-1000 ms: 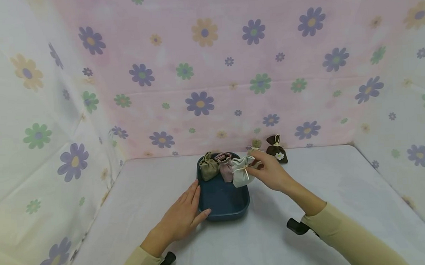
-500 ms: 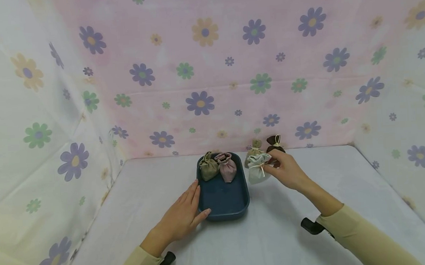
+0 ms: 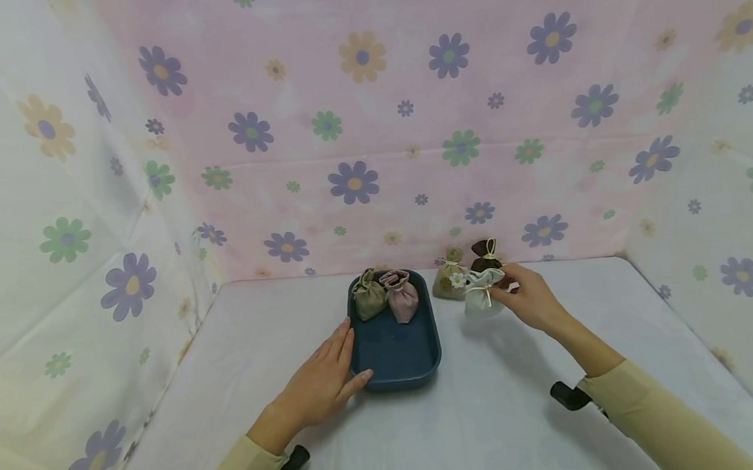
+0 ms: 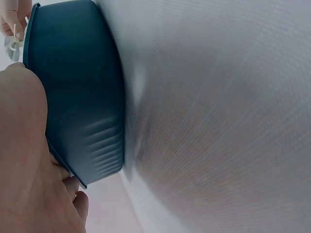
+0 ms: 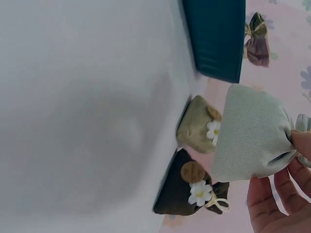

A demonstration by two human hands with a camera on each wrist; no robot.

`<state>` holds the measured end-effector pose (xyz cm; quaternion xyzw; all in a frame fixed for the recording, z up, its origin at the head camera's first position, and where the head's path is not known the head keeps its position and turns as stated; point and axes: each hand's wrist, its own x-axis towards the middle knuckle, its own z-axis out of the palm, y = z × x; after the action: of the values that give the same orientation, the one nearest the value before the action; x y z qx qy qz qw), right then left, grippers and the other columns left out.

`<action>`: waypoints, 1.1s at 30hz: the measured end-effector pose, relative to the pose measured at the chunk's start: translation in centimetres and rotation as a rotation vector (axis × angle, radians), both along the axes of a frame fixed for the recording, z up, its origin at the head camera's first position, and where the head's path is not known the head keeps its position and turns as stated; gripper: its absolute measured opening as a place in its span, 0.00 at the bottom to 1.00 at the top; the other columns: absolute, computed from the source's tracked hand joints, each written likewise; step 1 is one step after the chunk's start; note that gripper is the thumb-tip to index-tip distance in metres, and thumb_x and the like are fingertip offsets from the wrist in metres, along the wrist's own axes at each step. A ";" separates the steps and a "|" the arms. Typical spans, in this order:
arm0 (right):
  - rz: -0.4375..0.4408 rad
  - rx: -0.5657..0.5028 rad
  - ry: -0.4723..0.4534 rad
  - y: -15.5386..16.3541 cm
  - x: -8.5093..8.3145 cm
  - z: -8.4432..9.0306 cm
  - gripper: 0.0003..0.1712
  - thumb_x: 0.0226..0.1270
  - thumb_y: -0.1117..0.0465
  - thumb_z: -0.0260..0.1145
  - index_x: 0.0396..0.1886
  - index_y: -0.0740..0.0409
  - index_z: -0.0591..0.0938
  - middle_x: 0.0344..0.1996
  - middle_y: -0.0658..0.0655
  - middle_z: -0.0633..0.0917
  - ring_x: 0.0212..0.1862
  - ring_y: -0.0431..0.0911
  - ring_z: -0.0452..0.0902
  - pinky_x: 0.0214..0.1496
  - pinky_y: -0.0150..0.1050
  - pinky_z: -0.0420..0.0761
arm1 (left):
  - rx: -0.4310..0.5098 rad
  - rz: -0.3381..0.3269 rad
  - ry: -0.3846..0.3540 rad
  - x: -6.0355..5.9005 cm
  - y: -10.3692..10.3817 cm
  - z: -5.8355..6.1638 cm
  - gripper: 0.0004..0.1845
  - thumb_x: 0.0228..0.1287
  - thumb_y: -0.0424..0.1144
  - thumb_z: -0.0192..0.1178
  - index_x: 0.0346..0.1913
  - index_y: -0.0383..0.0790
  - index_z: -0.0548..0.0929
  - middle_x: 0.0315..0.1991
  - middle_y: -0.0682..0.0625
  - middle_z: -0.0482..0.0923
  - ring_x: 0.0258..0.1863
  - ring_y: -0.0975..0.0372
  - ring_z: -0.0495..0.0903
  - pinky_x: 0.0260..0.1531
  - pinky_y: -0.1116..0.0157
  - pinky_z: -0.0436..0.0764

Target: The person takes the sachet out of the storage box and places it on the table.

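Pale-green pouch [image 3: 482, 297] hangs pinched by its neck in my right hand [image 3: 531, 300]; left hand [image 3: 323, 384], fingers spread, steadies the tray [image 3: 395, 371].

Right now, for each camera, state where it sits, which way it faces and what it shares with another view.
Head: worn high, facing forward and down at the blue tray; both sleeved arms show.
Left wrist: low beside the tray's wall, left hand on its rim.
Right wrist: looking along the table; right hand pinches the pale green pouch.
Shared: tray, pouch.
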<state>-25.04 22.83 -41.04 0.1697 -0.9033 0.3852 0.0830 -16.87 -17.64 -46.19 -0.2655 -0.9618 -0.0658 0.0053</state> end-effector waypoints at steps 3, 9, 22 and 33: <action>-0.015 0.017 -0.005 0.6 -0.4 -0.3 0.10 0.72 0.65 0.67 0.48 0.64 0.82 0.42 0.62 0.83 0.48 0.57 0.80 0.50 0.55 0.83 | -0.003 0.000 0.003 0.0 0.0 0.0 0.49 0.79 0.69 0.33 0.80 0.26 0.49 0.83 0.35 0.37 0.82 0.46 0.44 0.77 0.47 0.56; -0.046 0.040 -0.007 1.8 -1.2 -0.9 0.11 0.71 0.64 0.68 0.48 0.66 0.82 0.42 0.65 0.84 0.49 0.60 0.80 0.49 0.55 0.82 | -0.005 0.001 -0.005 0.0 0.0 0.0 0.50 0.78 0.69 0.33 0.80 0.26 0.49 0.83 0.36 0.37 0.82 0.47 0.44 0.77 0.48 0.56; -0.074 0.053 -0.098 3.5 -2.8 -2.3 0.12 0.72 0.63 0.67 0.46 0.70 0.83 0.43 0.68 0.85 0.49 0.62 0.80 0.44 0.48 0.79 | -0.013 0.001 -0.011 -0.1 -0.1 0.1 0.50 0.78 0.70 0.32 0.80 0.27 0.48 0.83 0.36 0.36 0.82 0.48 0.43 0.77 0.48 0.55; -0.105 0.031 -0.188 5.0 -2.8 -3.2 0.31 0.73 0.56 0.68 0.65 0.73 0.74 0.57 0.72 0.80 0.59 0.66 0.77 0.53 0.56 0.82 | 0.010 -0.008 -0.002 0.0 0.0 0.2 0.49 0.79 0.68 0.34 0.80 0.26 0.50 0.83 0.35 0.38 0.82 0.46 0.45 0.76 0.47 0.57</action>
<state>-27.87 27.82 -44.25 0.0866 -0.9206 0.3804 0.0151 -16.90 -17.65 -46.02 -0.2693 -0.9604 -0.0709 0.0054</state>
